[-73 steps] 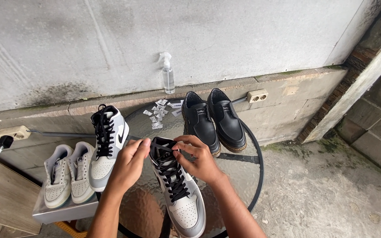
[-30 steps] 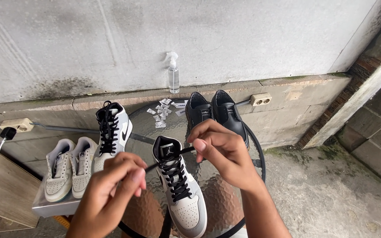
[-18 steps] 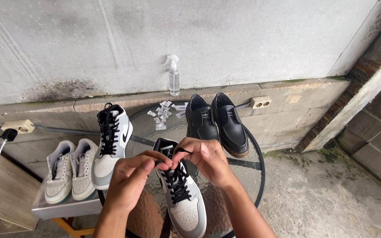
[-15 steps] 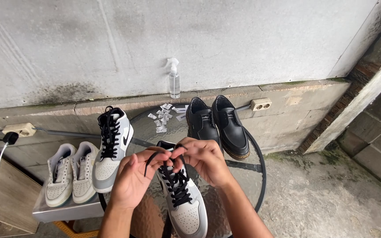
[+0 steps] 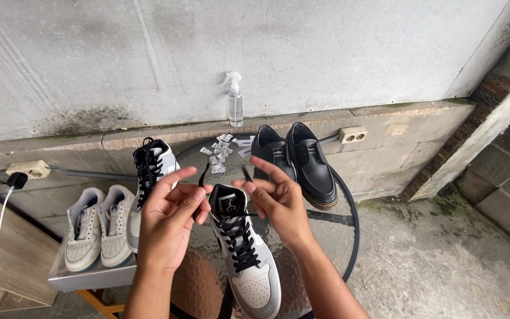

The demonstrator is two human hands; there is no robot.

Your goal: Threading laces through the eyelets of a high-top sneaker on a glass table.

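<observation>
A grey and white high-top sneaker (image 5: pixel 249 272) with black laces stands on a round glass table (image 5: pixel 349 236), toe toward me. My left hand (image 5: pixel 169 215) pinches one black lace end (image 5: pixel 200 177) above the shoe's collar. On the other side, my right hand (image 5: pixel 275 198) holds the second lace end (image 5: pixel 247 173) between thumb and fingers. Both hands hover just over the sneaker's tongue, a little apart.
The matching sneaker (image 5: pixel 149 177) stands left on the table. A black leather shoe pair (image 5: pixel 293 162) sits at the back, with small packets (image 5: pixel 219 152). A pale low sneaker pair (image 5: pixel 98 227) rests on a grey box. A spray bottle (image 5: pixel 235 100) stands on the ledge.
My hands pulled the lace ends apart, came together over the shoe's collar, and have now lifted and separated again, each with a lace end raised.
</observation>
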